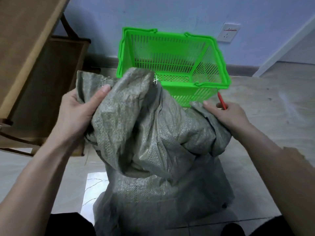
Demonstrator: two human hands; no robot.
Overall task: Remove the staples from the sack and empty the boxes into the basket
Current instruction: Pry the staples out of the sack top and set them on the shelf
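Sack (158, 142): centre, 6 o'clock from basket, mouth bunched up.
Left hand (76, 113): your fist closed on mouth fabric, 9 o'clock side.
Right hand (226, 116): pinning a flap at 3 o'clock, clutching a red tool (221, 100).
Staples (155, 80): at fold top, 12 o'clock; pull fabric taut first.
Basket (211, 84): behind, holding nothing visible.
Boxes: hidden.

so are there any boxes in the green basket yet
No, the green basket behind the sack shows only its bare slatted floor and walls.
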